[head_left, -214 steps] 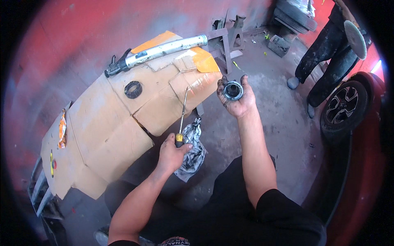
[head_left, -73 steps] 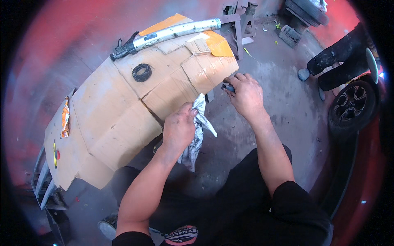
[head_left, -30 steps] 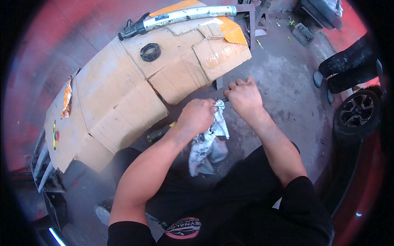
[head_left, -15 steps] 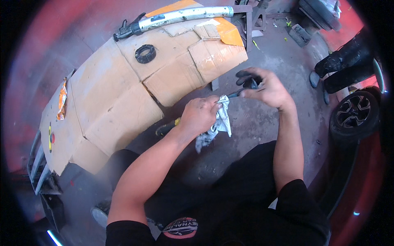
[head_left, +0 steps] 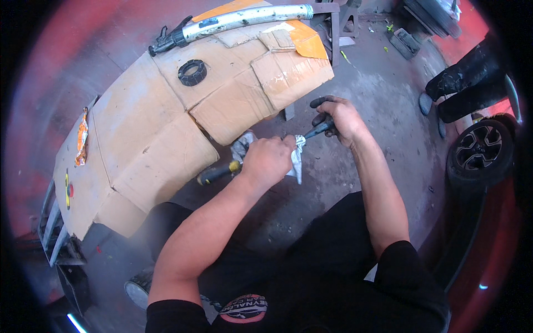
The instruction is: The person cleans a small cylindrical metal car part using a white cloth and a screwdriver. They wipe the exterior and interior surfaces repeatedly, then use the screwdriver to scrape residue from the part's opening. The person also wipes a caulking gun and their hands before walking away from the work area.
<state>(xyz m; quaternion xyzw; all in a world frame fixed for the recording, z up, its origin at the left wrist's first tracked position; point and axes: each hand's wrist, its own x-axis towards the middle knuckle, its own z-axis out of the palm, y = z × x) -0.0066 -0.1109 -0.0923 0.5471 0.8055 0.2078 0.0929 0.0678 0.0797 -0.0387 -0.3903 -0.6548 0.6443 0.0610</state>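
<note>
My left hand (head_left: 269,161) is closed around a crumpled white rag (head_left: 296,161), just in front of my knees. My right hand (head_left: 340,117), its fingers blackened with grease, grips a short dark tool (head_left: 318,131) whose end goes into the rag. The two hands are almost touching over the concrete floor. A screwdriver with a yellow and black handle (head_left: 217,172) lies on the floor just left of my left hand, at the edge of a big sheet of cardboard (head_left: 155,133).
A black ring (head_left: 192,72) and a long metal tube (head_left: 244,16) rest on the cardboard's far part. An orange wrapper (head_left: 82,136) lies at its left end. A car wheel (head_left: 480,152) and red bodywork stand at right, with a dark object (head_left: 466,83) beyond.
The screwdriver left my left hand and now lies on the floor. My left hand took up the rag, and both hands have come together around the dark tool.
</note>
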